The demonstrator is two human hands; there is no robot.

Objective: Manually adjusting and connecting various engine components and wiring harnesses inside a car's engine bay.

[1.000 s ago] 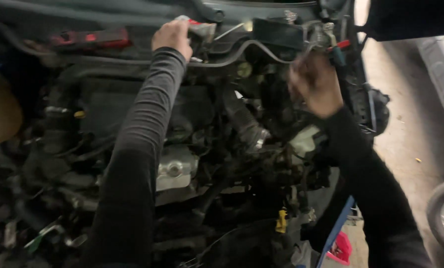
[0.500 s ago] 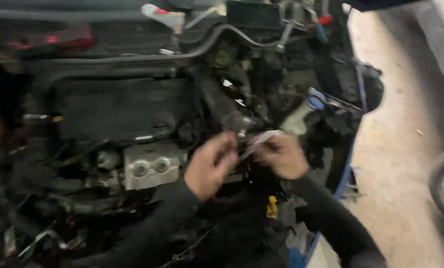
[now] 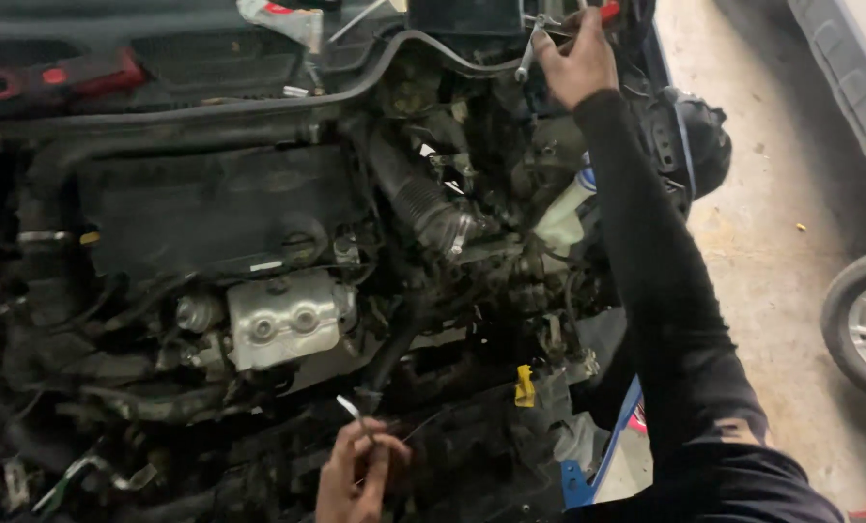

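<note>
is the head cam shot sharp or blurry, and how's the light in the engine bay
Head view: fairly sharp on the silver engine part; the left hand and right hand are slightly soft. The engine bay is dim, its left edge nearly black, while the concrete floor at right is bright and a bit washed out.

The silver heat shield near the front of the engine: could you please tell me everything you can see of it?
The silver heat shield is a boxy, dull grey metal cover with rounded corners and two round embossed bosses side by side on its face. It looks cast or pressed, matte and slightly dusty. It sits low in the bay, just below the black engine cover, tilted a little toward the camera. A small cylindrical metal part adjoins its left edge. Neither hand touches it; the left hand is lower, the right hand far above.
</note>
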